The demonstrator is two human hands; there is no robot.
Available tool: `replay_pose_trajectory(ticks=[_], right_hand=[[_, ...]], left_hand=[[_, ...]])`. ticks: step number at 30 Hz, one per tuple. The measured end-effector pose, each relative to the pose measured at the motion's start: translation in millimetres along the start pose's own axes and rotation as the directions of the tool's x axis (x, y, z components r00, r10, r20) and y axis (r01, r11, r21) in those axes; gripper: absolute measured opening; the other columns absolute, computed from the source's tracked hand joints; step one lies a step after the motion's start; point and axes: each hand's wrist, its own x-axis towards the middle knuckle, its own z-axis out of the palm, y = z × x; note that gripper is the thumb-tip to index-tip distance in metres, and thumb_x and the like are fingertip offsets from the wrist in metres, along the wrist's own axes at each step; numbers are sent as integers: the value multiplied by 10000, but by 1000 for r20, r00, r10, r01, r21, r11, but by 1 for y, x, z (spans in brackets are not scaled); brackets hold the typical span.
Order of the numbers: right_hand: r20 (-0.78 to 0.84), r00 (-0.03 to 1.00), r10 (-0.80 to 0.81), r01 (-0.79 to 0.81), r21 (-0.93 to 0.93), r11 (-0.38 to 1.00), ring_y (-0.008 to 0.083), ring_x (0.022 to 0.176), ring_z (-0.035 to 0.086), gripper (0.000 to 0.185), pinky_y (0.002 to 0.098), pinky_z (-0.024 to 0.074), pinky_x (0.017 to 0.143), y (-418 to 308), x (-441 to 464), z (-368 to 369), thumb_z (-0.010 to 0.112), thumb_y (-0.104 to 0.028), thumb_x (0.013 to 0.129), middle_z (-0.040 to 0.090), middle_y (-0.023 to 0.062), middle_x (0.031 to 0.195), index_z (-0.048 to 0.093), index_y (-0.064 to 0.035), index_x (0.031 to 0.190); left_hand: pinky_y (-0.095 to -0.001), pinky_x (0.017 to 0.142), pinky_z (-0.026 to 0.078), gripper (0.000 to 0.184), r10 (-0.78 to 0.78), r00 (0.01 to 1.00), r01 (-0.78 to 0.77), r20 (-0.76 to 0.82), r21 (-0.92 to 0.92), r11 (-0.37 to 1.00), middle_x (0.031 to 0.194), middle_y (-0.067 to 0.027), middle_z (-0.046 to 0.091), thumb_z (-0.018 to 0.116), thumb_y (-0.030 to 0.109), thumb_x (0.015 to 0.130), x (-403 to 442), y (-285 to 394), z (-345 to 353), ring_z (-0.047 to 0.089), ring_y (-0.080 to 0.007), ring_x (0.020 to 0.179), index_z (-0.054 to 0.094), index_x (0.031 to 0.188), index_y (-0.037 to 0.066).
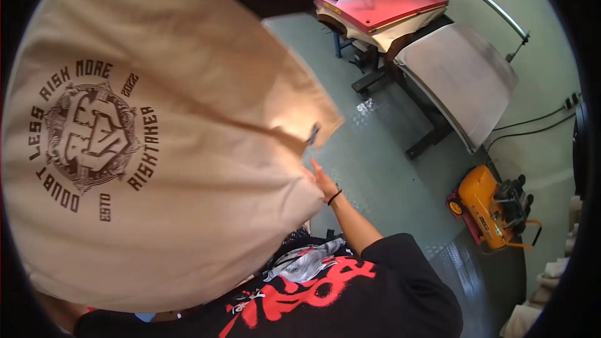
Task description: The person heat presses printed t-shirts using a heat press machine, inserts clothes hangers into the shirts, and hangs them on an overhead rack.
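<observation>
A large beige printed cloth (206,231), which looks like a garment, hangs spread out in front of me and fills the left of the view. Dark brown lettering circles an emblem (92,134) on it. At its right edge, my right hand (322,183) grips a fold, thumb up and the other fingers mostly hidden by the fabric. Just above that hand, a small dark tag or clip (313,134) shows at the edge; I cannot make out which. Only part of my left forearm appears at the lower left; my left hand is hidden behind the cloth.
A heat press with a red top (400,3) stands at the back. To its right is a padded grey platen (463,78) on a dark frame. A yellow air compressor (485,203) sits on the floor (388,181) at right, with stacked pale fabric (532,313) nearer me.
</observation>
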Motion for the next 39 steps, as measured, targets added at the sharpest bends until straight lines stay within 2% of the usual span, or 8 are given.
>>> replay_pose_trajectory(ticks=[3,10,13,18,22,25,34,39], right_hand=[[-133,936,-326,337,74,939,149,837,593,295,248,484,772,-147,-34,39,572,-210,877,612,39,900,565,-61,1132],[-219,430,-876,863,-184,470,267,1007,624,466,385,519,879,-332,-202,143,596,-90,736,611,181,1129,541,84,1164],[50,465,-884,757,-541,368,276,965,643,512,384,522,878,-327,-212,254,639,-41,681,627,184,1106,543,78,1170],[355,883,-308,423,-886,191,288,988,631,570,360,469,862,-268,-125,319,569,48,669,653,169,1060,586,-38,1232],[257,905,-339,337,-919,205,246,889,603,513,331,460,818,-216,-86,290,546,65,691,636,127,948,637,-74,1176],[91,911,-403,184,-963,198,221,865,583,431,316,455,800,-214,-121,275,581,36,727,617,103,907,654,-63,1140],[-396,662,-636,-23,-859,511,165,838,595,147,287,467,785,-229,-261,236,612,-80,832,626,59,867,682,-9,941],[-350,516,-782,-64,-926,372,136,870,591,103,257,454,815,-211,-310,204,581,24,797,637,57,888,677,2,827]], left_hand=[[-435,1009,404,517,-48,973,59,226,-42,997,1302,-196,513,440,302,936,-12,-107,-27,499,-284,1190,473,1314,-48],[-339,794,491,365,-621,571,146,537,677,721,1030,-142,667,609,194,885,-128,-465,66,622,-232,909,589,1212,30],[-256,661,483,357,-310,195,524,931,168,835,881,-73,675,668,145,854,-156,-405,166,598,-117,722,615,1182,14],[-326,836,490,645,185,789,409,586,-726,552,1368,-101,467,652,372,859,-97,-287,253,506,-204,1099,425,1375,60],[-294,790,502,447,574,-12,531,819,-481,697,1163,-45,608,748,131,756,-148,-244,345,587,-115,928,608,1166,26],[-282,858,477,447,693,-193,811,694,-285,511,1071,-53,646,756,156,802,-231,-247,375,561,-79,973,597,1193,10],[-209,501,375,215,602,109,869,791,-369,328,620,30,577,751,178,808,-254,-140,400,474,-34,566,633,740,11],[-234,459,310,332,637,-169,583,752,-445,680,551,36,485,714,280,850,-215,-73,402,401,-40,516,629,707,-7]])
